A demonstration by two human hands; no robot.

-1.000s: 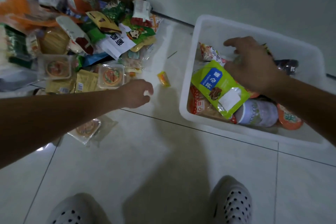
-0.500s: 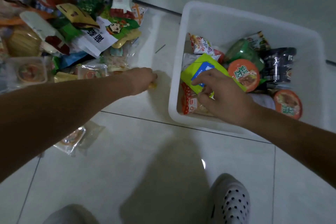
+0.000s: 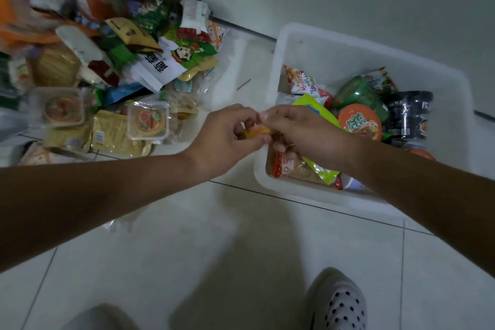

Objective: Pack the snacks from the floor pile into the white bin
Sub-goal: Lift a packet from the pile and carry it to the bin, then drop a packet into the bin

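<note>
Head view shows the left hand (image 3: 225,139) and right hand (image 3: 300,131) meeting at the near-left corner of the white bin (image 3: 375,53), both pinching one small orange-yellow snack packet (image 3: 258,132), the snack pile (image 3: 107,83) lying on the floor to the left.

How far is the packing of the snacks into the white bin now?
Partly done. The white bin already holds several snacks, among them a lime green bag and an orange-lidded cup. In hand: the left hand and right hand together hold a small orange packet at the bin's near left edge. Left: a large floor pile.
</note>
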